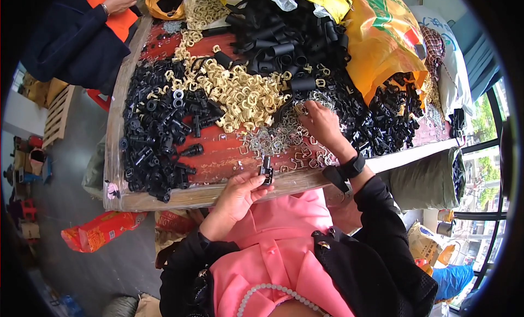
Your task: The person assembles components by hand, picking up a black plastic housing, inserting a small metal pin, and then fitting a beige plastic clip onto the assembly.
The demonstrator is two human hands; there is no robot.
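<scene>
My left hand [240, 195] is closed around a small black plastic fitting [266, 171] at the table's near edge, pinching it between thumb and fingers with its narrow end up. Farther right, my right hand [322, 122] reaches down into a heap of small silver metal clips [278, 139]. Its fingertips are bent together at the heap, and whether they grip a clip is too small to tell. Cream-coloured plastic rings [243, 93] lie piled just beyond the clips. A loose black fitting [191, 150] rests left of my left hand.
Black plastic parts [158, 131] cover the table's left side; more [382, 120] spill from an orange sack [376, 38] at right. Black tubes [284, 46] are heaped at the back. The red tabletop [210, 167] has a wooden rim [158, 201]. Another person's hand [121, 1] shows at far left.
</scene>
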